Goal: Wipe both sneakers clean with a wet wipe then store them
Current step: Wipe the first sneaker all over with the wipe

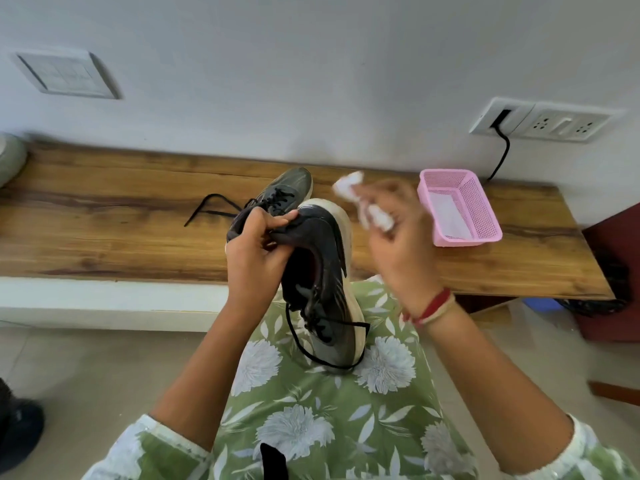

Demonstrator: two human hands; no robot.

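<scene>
Her left hand (254,251) grips one sneaker (322,289) by the heel over her lap; her right hand (398,244) clutches a wipe (349,188). The other sneaker (287,190) sits mid-bench (104,230), a pink basket (460,206) toward its right end.

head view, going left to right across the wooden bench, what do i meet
black lace → sneaker on the bench → wet wipe in the right hand → pink basket. The held sneaker in the left hand overlaps these, so it is left out.

Bench (104,237) free at left; sneaker (289,187), basket (480,202) crowd right
</scene>
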